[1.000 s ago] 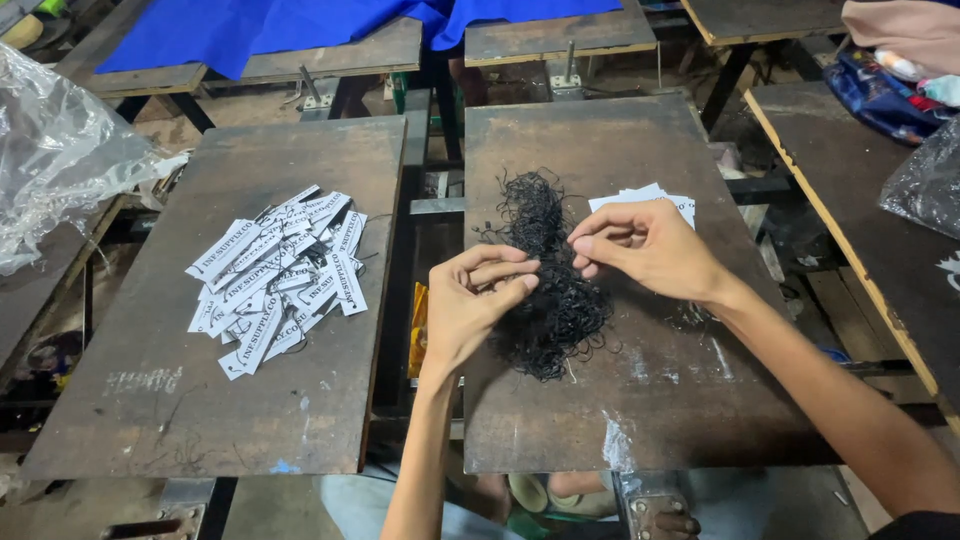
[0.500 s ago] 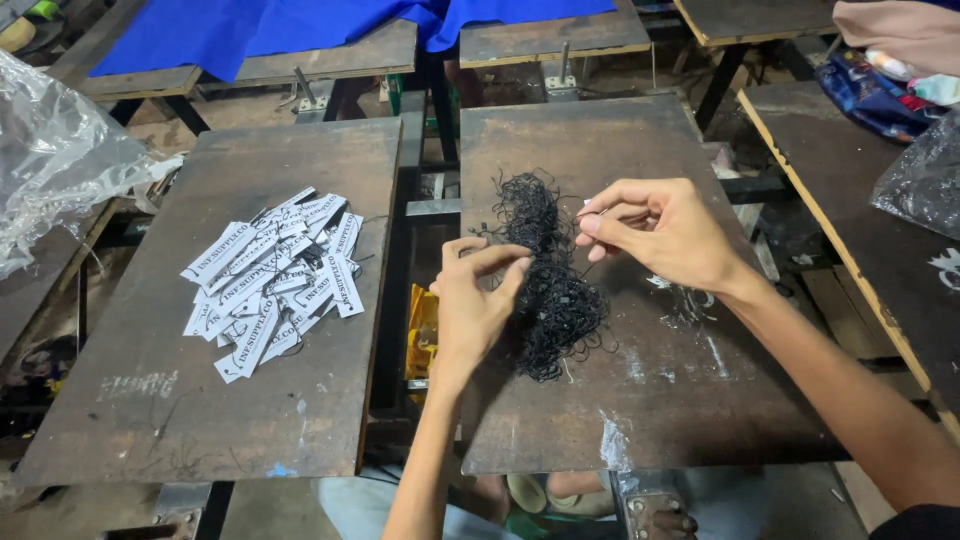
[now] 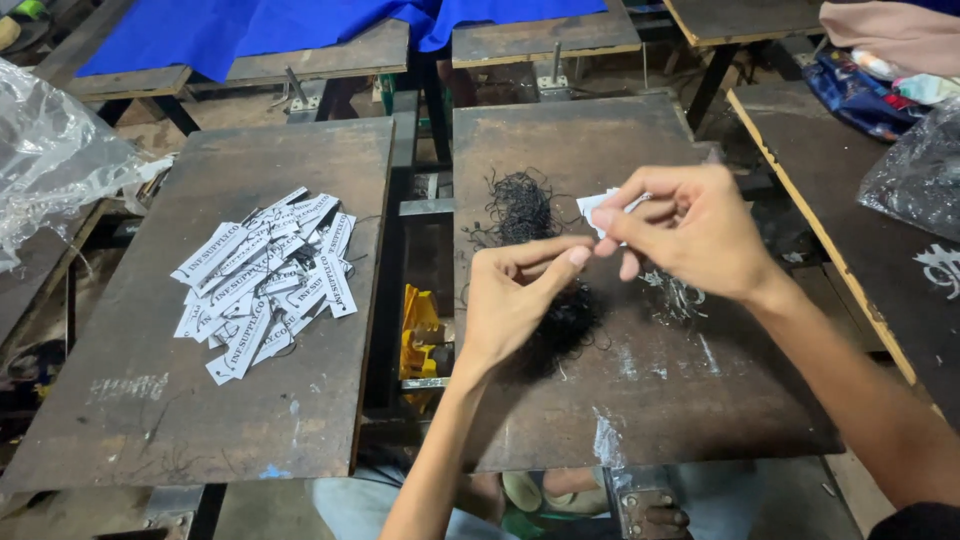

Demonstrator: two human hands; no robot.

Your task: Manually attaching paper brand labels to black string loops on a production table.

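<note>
My right hand (image 3: 690, 235) pinches a white paper tag (image 3: 600, 208) at its fingertips. My left hand (image 3: 520, 290) has thumb and forefinger pressed together right beside it, above the black string tangle (image 3: 520, 210).

I work over two dark, scuffed boards set side by side with a narrow gap between them. The right board (image 3: 640, 400) carries a tangle of black string (image 3: 520, 210) near its far middle; the string's near part is hidden behind my left hand. Just right of the string lie thin pale smears and scratches on the wood. The left board (image 3: 200, 420), across the gap from the string, bears a loose heap of white paper tags (image 3: 265, 280) with dark print, overlapping at all angles. Nearer me than the tags, that board shows faint chalky marks.
</note>
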